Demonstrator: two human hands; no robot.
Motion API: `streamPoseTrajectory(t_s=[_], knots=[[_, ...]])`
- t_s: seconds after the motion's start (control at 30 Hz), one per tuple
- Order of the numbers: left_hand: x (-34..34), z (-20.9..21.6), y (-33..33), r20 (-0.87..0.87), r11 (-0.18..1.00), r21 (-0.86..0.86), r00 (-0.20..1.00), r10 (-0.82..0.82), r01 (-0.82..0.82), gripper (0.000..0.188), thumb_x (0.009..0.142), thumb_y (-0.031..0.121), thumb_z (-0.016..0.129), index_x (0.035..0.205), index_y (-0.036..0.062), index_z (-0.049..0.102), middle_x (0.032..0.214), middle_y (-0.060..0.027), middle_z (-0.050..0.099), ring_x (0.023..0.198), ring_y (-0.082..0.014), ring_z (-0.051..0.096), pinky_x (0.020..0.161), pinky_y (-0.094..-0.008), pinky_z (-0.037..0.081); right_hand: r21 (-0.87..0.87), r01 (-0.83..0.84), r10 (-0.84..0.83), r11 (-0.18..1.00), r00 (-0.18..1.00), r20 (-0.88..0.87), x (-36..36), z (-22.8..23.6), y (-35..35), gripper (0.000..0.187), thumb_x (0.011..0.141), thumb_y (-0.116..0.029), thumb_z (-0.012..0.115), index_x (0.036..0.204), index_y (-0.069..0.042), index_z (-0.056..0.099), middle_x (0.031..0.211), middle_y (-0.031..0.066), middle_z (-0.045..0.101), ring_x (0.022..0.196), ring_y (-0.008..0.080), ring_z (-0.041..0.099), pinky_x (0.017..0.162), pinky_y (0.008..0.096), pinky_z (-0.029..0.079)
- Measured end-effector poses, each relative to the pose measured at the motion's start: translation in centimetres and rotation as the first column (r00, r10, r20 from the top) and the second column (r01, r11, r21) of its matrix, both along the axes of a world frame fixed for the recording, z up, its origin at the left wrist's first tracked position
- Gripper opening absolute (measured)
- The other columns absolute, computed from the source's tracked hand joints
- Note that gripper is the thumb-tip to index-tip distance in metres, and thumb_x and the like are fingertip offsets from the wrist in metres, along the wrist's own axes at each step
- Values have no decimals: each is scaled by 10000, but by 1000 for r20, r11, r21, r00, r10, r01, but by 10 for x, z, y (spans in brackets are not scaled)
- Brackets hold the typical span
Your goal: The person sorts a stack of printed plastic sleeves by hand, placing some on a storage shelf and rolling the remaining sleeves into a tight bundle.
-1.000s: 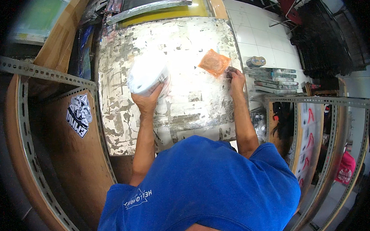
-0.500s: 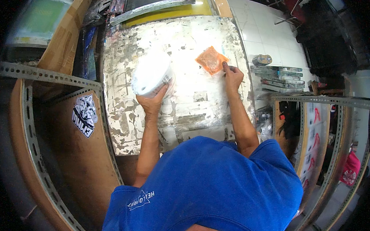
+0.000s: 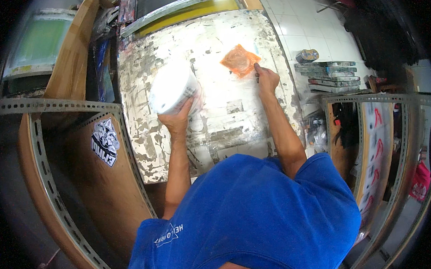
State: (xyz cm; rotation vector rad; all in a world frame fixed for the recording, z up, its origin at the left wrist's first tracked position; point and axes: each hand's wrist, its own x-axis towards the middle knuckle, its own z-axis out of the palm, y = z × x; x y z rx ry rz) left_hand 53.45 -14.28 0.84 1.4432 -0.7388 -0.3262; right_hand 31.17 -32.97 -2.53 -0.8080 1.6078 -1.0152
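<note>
My left hand grips a white plastic tub low on its side, thumb along the wall. The tub tilts, and its pale round top is washed out by glare, so I cannot tell whether a lid is on. To the right, my right hand pinches the near right corner of a flat orange plastic packet between thumb and finger. The packet looks crinkled and shiny, over the far right part of the paint-worn white tabletop.
A framed screen lies at the table's far edge. Slotted metal shelf rails flank me, with a brown board on the left. Stacked frames and a small tin sit beyond the table's right edge.
The whole view has turned and shifted slightly. Both hands keep their holds on the tub and the packet, with little visible movement over the table.
</note>
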Motion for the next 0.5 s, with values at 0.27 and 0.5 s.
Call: streamPoseTrajectory(t_s=[0.27, 0.5], knots=[[-9, 10, -4, -186, 995, -91, 981, -46, 30, 687, 633, -67, 856, 1221, -84, 503, 1151, -164, 605, 995, -246, 630, 849, -351, 550, -242, -195, 245, 950, 949, 197, 2, 0, -11, 134, 842, -45, 629, 913, -8, 736, 820, 45, 722, 589, 99, 578, 545, 228, 429], [-7, 10, 0, -68, 999, -39, 998, 0, -3, 690, 633, -48, 862, 1223, -81, 504, 1159, -157, 603, 996, -242, 623, 871, -356, 534, -367, -73, 5, 927, 983, -182, 35, -9, -16, 249, 787, -91, 687, 980, 46, 610, 855, 127, 709, 720, 215, 664, 656, 349, 512]])
